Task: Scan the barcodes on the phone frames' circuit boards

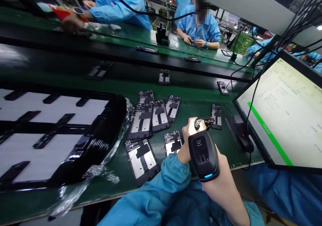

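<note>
My left hand (pixel 189 132) is closed on a phone assembly (pixel 207 122), which is tilted edge-on beyond the scanner. A black handheld scanner (pixel 203 155) with a blue light is in my right hand (pixel 221 172); its head hides most of my fingers. Several opened phones lie on the green table to the left of my hands, among them one at the front (pixel 143 160), one partly behind my left wrist (pixel 172 141) and some overlapping ones (pixel 141 122). Another opened phone (pixel 216 117) lies to the right of my hands.
A monitor (pixel 284 118) showing a green PASS bar stands at right, beside a black mouse (pixel 245 142) and cables. A black tray (pixel 110 128) with plastic wrap fills the left. Phones lie on the dark conveyor (pixel 125 59); people in blue work beyond it.
</note>
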Action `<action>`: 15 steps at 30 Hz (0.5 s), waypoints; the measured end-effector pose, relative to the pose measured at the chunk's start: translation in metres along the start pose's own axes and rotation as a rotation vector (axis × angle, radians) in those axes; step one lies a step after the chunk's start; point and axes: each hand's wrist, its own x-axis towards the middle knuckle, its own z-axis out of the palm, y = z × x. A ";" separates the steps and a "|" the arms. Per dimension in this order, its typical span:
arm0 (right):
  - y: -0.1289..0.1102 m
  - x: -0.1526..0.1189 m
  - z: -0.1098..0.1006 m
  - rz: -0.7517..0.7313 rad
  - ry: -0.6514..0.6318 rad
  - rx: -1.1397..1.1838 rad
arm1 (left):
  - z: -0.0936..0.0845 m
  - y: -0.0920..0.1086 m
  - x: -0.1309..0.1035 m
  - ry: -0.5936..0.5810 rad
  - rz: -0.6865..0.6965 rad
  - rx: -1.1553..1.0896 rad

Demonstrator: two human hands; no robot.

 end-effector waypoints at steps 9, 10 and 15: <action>0.009 -0.014 -0.018 0.010 0.044 0.069 | 0.033 -0.015 0.001 0.081 0.028 0.098; 0.010 -0.015 -0.020 0.016 0.039 0.073 | 0.037 -0.015 0.000 0.098 0.026 0.101; 0.015 -0.020 -0.031 0.006 0.046 0.091 | 0.045 -0.012 -0.003 0.079 0.036 0.081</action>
